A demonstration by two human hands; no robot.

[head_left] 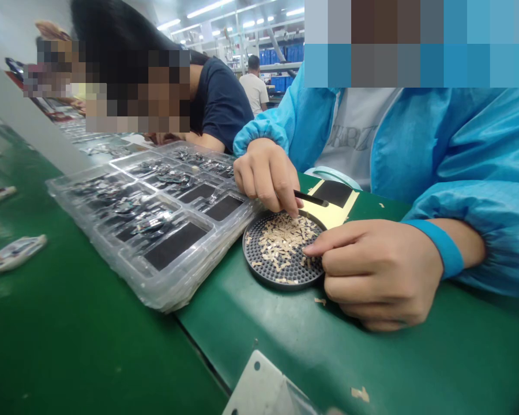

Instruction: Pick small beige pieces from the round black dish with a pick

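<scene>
Neither my left hand nor my right hand can be made out. At the bottom edge, nearest to me, lies a pale flat plate point(259, 380) with round holes, partly cut off by the frame. A small blurred patch beside it is too little to identify. Across the table, a co-worker in a blue jacket point(436, 144) has both hands at a round black dish point(281, 282) of small tan pieces point(281, 239). One co-worker's hand point(268, 173) holds a black tool, perhaps tweezers point(311, 199). The other hand point(380, 271), with a blue wristband, reaches to the dish's rim.
A clear compartment tray point(155, 300) of small dark parts stands left of the dish. Yellow paper with a black sheet point(335, 193) lies behind it. Loose tan scraps point(360, 394) dot the green table point(112, 357). Another person in a dark shirt point(222, 104) leans in behind the tray.
</scene>
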